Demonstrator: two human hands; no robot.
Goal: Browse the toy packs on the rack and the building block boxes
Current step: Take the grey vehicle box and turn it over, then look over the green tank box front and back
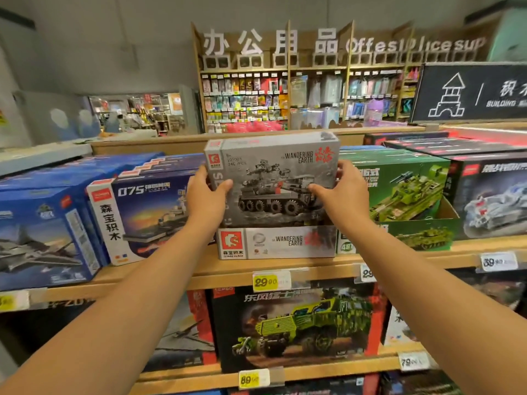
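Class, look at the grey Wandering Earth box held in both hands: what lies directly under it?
Under the grey box, gripped by the left hand and right hand, lies a second Wandering Earth box, flat on the wooden shelf. Only its front edge shows; its top is covered.

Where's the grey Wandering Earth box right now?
Head view, centre of the top shelf: the grey Wandering Earth box is gripped by the left hand and right hand, between the 075 ship box and green tank box.
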